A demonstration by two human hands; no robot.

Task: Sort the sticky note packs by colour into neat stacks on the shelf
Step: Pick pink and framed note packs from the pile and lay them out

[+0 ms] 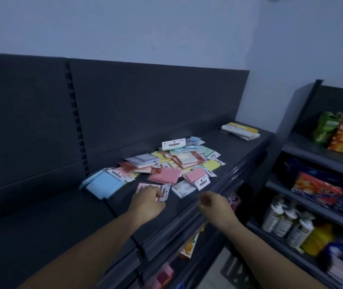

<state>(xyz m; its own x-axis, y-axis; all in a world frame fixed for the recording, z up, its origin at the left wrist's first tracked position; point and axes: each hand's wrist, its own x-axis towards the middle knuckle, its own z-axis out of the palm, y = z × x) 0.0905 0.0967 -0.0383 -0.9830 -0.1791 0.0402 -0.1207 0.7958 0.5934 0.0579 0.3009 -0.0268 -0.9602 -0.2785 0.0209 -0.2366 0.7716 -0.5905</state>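
Observation:
A loose pile of sticky note packs (pixel 172 163) in pink, blue, yellow, green and white lies on the dark shelf (pixel 239 151). A blue pack (pixel 106 183) sits at the pile's left end. My left hand (pixel 148 200) rests on a pink pack (pixel 145 187) at the pile's near edge, and its fingers curl over the pack's white header card. My right hand (pixel 213 203) hovers above the shelf's front rail with its fingers loosely curled, holding nothing.
A flat stack of white and yellow packets (pixel 240 130) lies at the shelf's far right end. A second rack on the right holds snack boxes (pixel 316 187) and bottles (pixel 287 223). The dark back panel (pixel 145 105) rises behind the pile.

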